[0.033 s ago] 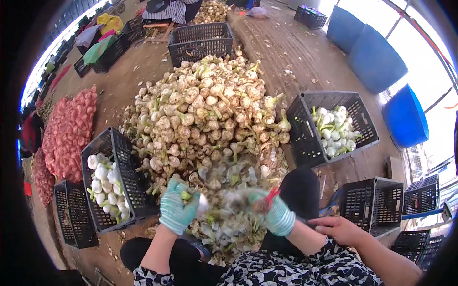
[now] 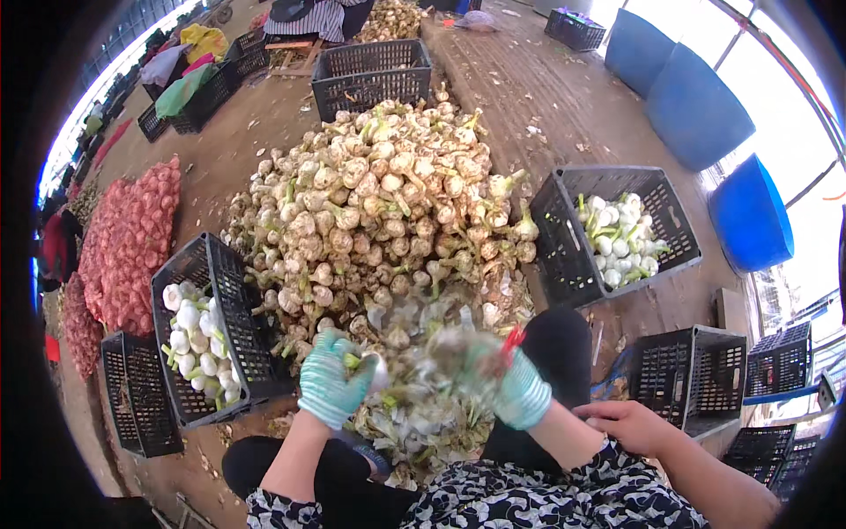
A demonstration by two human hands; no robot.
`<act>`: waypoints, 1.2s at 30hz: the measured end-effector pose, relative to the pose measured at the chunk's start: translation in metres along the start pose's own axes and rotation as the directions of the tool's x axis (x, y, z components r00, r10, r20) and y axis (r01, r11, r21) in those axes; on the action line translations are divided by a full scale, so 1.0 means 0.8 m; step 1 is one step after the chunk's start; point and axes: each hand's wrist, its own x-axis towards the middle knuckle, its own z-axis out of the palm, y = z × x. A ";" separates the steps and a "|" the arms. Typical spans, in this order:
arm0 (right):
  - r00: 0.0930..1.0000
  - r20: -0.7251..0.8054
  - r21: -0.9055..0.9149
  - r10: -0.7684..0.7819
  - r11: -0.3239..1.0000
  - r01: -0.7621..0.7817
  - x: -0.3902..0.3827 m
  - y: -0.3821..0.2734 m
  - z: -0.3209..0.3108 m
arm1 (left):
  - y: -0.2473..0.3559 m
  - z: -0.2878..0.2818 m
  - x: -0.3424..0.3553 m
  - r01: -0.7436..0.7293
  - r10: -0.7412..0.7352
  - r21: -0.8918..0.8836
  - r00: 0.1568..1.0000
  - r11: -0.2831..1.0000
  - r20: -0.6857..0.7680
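My left hand [image 2: 330,381], in a teal-and-white glove, is closed around a white garlic bulb [image 2: 374,370] with a green stalk. My right hand [image 2: 520,395], gloved the same way, grips a red-handled tool [image 2: 510,339]. The space between the two hands is motion-blurred. Both hands hover over a heap of peelings and stalks [image 2: 414,423] between my knees. Just beyond them lies a big pile of unpeeled garlic [image 2: 388,203].
A black crate [image 2: 216,282] with cleaned white bulbs stands at left, another [image 2: 564,229] at right. Empty black crates [image 2: 696,353] sit at lower right and far behind [image 2: 370,70]. Red mesh sacks [image 2: 123,238] lie left. Blue barrels [image 2: 749,212] stand right. A bare hand [image 2: 626,425] enters from lower right.
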 end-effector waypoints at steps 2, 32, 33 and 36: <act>0.992 -0.119 0.371 -0.029 0.926 0.072 -0.023 -0.027 0.007 | -0.007 0.012 -0.007 -0.005 -0.005 0.127 0.997 0.992 0.076; 0.992 0.004 -0.056 0.129 0.990 -0.128 0.044 0.020 0.029 | 0.047 -0.025 -0.042 0.359 -0.398 -0.901 0.884 0.244 0.245; 0.983 0.130 0.006 0.130 0.991 -0.132 0.043 0.025 0.030 | 0.051 -0.020 -0.044 0.383 -0.421 -0.907 0.861 0.173 0.284; 0.885 0.462 -0.399 0.058 0.905 0.149 0.049 0.035 0.031 | 0.062 0.005 -0.045 0.404 -0.535 -0.865 0.821 0.298 0.199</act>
